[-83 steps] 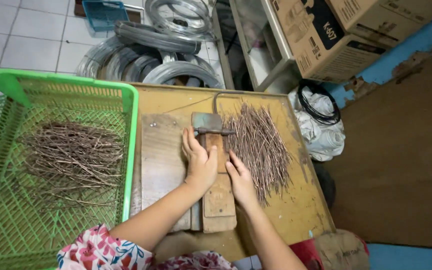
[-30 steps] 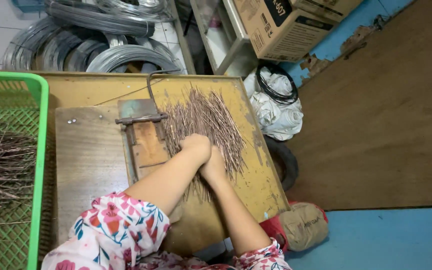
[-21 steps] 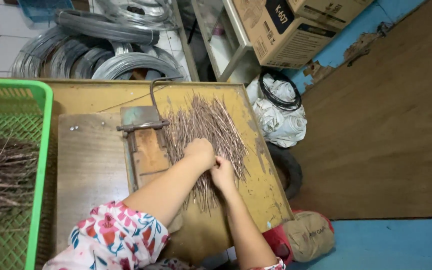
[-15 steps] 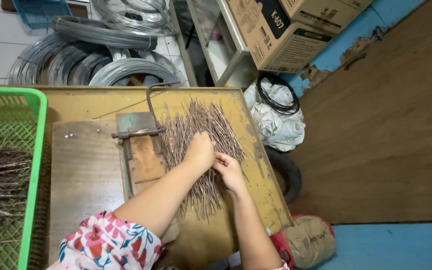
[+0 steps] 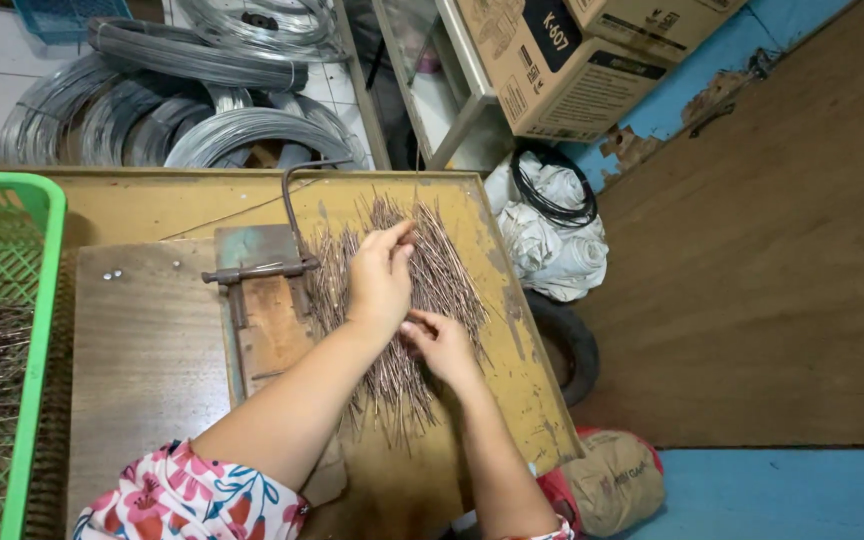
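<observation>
both hands on a spread of wire rods

seen from above: a yellow-brown wooden bench [image 5: 512,380] with worn paint. to its left, a green plastic basket [image 5: 40,300] holding a heap of thin brownish rods, only partly in view. beyond the bench, on the tiled floor, grey coils of wire [image 5: 182,110]. to the right, cardboard boxes [image 5: 562,60], a white sack [image 5: 552,240] with a black cable loop on top, and a brown wooden floor. on the bench, a grey worn board [image 5: 142,350] and, beside it, a small jig [image 5: 257,290] with a metal bar and a bent lever. right of the jig, the pile of thin straight wire rods [image 5: 442,280], fanned out across the bench top. resting on the pile, the left hand [image 5: 380,280], fingers loosely curled, thumb and fingertips pinching at a few rods near the far side. just beside and nearer, the right hand [image 5: 440,342], fingers bent down onto the rods, half closed; cannot tell how many rods gripped, if any. floral sleeve [image 5: 192,500] at the bottom edge.
</observation>
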